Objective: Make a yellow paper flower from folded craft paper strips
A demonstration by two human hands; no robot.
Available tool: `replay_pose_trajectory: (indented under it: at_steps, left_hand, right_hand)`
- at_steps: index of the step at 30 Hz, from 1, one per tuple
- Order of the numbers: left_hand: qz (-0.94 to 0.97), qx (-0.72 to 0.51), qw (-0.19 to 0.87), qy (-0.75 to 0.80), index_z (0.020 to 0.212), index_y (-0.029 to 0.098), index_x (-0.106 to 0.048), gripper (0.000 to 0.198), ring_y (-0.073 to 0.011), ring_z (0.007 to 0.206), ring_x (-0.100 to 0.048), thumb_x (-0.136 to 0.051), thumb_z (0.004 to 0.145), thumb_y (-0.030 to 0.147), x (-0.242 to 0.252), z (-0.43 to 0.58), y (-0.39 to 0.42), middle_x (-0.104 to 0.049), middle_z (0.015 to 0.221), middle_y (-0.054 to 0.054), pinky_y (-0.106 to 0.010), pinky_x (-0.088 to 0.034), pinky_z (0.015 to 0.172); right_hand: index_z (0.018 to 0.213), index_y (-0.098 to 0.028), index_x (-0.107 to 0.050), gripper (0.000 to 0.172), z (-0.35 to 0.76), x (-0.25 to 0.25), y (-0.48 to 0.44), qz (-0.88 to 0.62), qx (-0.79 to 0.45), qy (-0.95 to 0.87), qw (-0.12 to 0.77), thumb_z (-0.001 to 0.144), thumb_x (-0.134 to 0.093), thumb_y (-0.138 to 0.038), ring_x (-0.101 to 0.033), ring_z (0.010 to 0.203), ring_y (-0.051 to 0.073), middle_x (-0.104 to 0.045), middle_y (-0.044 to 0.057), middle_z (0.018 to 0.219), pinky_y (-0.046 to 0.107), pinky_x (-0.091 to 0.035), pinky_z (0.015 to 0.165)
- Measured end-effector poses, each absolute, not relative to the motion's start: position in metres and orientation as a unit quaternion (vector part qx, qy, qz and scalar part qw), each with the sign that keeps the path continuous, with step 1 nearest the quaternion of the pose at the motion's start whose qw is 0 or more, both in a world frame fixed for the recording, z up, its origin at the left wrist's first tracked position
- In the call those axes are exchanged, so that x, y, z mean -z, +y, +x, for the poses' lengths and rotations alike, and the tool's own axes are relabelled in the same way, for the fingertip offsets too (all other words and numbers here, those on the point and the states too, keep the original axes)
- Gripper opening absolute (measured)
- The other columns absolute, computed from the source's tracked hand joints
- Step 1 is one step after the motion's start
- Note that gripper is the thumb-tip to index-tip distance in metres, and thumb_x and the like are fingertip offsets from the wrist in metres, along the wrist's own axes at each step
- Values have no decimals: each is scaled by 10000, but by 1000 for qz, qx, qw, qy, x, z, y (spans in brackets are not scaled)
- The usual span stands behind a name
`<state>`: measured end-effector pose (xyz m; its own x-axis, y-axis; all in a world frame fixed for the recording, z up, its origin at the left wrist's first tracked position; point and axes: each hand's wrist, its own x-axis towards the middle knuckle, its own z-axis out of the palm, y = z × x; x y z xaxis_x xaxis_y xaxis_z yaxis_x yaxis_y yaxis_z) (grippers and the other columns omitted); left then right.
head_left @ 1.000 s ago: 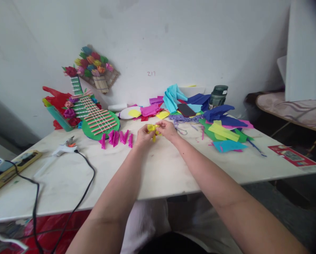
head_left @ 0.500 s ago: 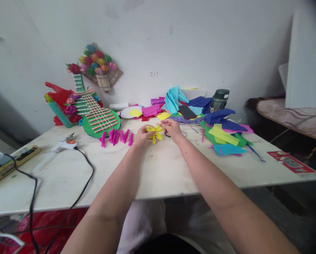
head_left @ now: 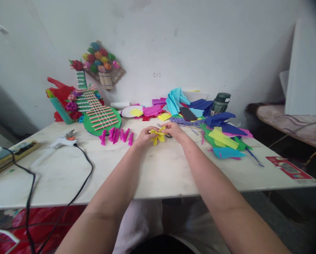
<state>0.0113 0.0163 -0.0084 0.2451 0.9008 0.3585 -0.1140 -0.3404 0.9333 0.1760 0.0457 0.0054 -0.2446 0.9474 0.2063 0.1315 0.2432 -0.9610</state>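
Gripping a yellow flower (head_left: 158, 137) at the middle of the table (head_left: 163, 173): pinching its left side with the left hand (head_left: 145, 137), its upper right with the right hand (head_left: 174, 131). To the left, bordered by magenta folds (head_left: 115, 135), then by a guitar (head_left: 102, 121) and a glue gun (head_left: 64, 141). Beyond, backed by yarn (head_left: 184, 122), a phone (head_left: 188, 114) and crumpled paper (head_left: 174, 101). To the right, edged by coloured sheets (head_left: 221, 137) near a bottle (head_left: 220, 103).
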Motion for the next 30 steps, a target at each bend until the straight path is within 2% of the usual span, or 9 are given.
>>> replay_pose_trajectory:
  at_steps: [3,8,12,16,21,25,30]
  left_hand:
    - [633,-523,481,308,702,135,-602,193,-173,848,-553,-680,551,227,9,13,16,-548,1014,-70,-300,-459,731]
    - [630,-528,477,310,731,134,-598,186,-181,887,-546,-657,576,217,9,15,16,-474,1145,-84,-303,-465,725]
    - [623,-522,481,329,772,139,-592,211,-196,888,-556,-639,589,231,8,14,14,-395,1253,-91,-295,-477,661]
    - [632,-508,481,333,768,142,-594,206,-225,973,-524,-635,577,210,5,14,12,-420,1235,-89,-284,-470,683]
    - [681,-497,421,334,699,143,-613,176,-252,1118,-417,-676,537,175,0,13,12,-469,1174,-93,-310,-420,826]
    - [704,-479,394,346,680,146,-621,185,-238,1064,-460,-702,533,226,-2,11,12,-469,1190,-90,-331,-400,855]
    - [725,-476,356,349,652,148,-611,189,-227,1037,-488,-705,549,276,-1,11,13,-485,1177,-101,-355,-382,870]
  right_hand:
    - [813,-129,-632,315,180,-7,45,-410,-448,-667,432,516,-659,-229,-484,592,80,-566,-23,645,208,-380,575]
    - [878,-140,-609,411,180,-7,44,-406,-463,-641,457,485,-684,-238,-478,583,69,-557,-37,650,203,-368,579]
    - [703,-120,-606,276,178,-9,40,-412,-490,-636,431,485,-671,-276,-444,519,64,-536,-39,563,205,-328,528]
    - [542,-128,-552,156,179,-10,35,-427,-505,-633,403,486,-627,-253,-392,452,58,-485,-51,460,203,-272,470]
    - [509,-126,-549,66,179,-7,38,-437,-469,-651,407,474,-571,-177,-369,440,51,-463,-61,441,196,-251,460]
    - [502,-127,-553,38,180,-6,40,-433,-440,-692,374,475,-554,-154,-342,435,47,-436,-70,429,193,-229,452]
    - [527,-122,-558,88,181,-4,41,-416,-442,-715,346,488,-581,-197,-355,453,51,-442,-65,448,194,-252,468]
